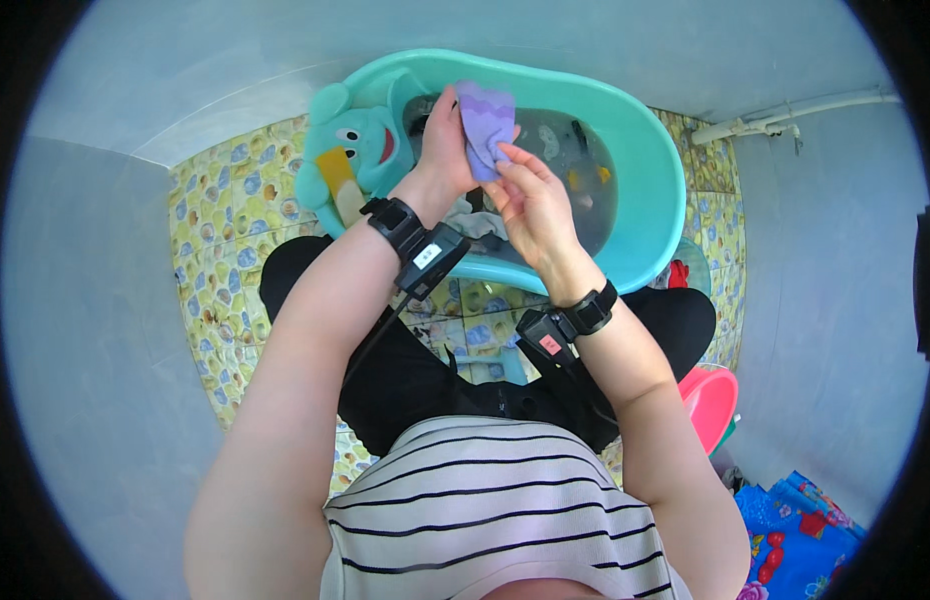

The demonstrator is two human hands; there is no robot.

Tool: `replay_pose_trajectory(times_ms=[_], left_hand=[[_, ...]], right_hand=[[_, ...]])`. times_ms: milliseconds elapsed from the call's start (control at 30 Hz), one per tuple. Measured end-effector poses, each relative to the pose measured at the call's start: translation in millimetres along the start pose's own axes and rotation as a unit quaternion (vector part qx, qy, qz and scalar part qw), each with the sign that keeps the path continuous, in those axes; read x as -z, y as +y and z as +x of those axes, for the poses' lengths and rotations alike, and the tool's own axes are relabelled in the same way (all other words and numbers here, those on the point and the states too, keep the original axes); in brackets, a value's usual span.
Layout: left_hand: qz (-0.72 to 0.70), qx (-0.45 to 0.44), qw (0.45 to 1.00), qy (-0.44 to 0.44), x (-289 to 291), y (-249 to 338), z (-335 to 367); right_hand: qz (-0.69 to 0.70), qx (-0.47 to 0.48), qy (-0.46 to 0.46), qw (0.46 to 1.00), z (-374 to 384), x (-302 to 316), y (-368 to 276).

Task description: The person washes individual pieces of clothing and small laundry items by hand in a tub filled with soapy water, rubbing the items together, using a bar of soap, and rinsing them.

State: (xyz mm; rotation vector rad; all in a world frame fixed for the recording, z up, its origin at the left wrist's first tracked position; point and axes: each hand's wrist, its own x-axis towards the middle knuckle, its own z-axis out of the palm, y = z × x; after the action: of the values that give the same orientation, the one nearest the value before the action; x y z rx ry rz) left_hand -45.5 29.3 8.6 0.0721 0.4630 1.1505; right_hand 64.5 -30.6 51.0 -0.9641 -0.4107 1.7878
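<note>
A purple sock [485,112], with a darker wavy band near one end, is held up over the turquoise baby bathtub [653,170]. My left hand [445,150] grips it along its left side, with the fingers partly hidden behind the fabric. At the sock's lower end, the thumb and fingers of my right hand [537,205] pinch the cloth. Below my hands, murky grey water [575,215] fills the tub, and a pale grey cloth [477,222] and several dark and yellow pieces lie in it.
A yellow and cream block-like thing [337,172] lies on the tub's cartoon-face end. To the right stand a pink basin [710,400] and a clear container with something red [678,274]. Blue floral fabric [800,535] sits at lower right. A white pipe [785,118] runs along the wall.
</note>
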Motion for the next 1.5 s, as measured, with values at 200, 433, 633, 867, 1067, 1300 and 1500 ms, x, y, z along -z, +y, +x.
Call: replay_pose_trajectory(times_ms=[200,433,633,867,1067,1300,1500], left_hand=[[-0.064,0.012,0.989,-0.13,-22,17,-10],[0.075,-0.111,0.984,-0.115,-30,74,-20],[0.035,-0.212,0.976,-0.047,19,155,-56],[-0.007,-0.309,0.951,0.003,31,177,-93],[-0.04,-0.309,0.95,-0.013,33,174,-103],[-0.11,-0.245,0.96,-0.077,35,171,-102],[-0.074,-0.273,0.959,-0.032,19,162,-106]], right_hand=[[-0.196,0.051,-0.018,0.979,-21,-13,-24],[-0.574,0.13,0.027,0.808,-2,49,-2],[-0.646,0.032,-0.073,0.759,60,55,72],[-0.761,0.103,-0.126,0.628,96,-17,182],[-0.781,0.195,-0.044,0.592,83,-33,233],[-0.799,0.09,0.05,0.592,83,-42,249],[-0.821,0.108,0.06,0.557,98,-34,246]])
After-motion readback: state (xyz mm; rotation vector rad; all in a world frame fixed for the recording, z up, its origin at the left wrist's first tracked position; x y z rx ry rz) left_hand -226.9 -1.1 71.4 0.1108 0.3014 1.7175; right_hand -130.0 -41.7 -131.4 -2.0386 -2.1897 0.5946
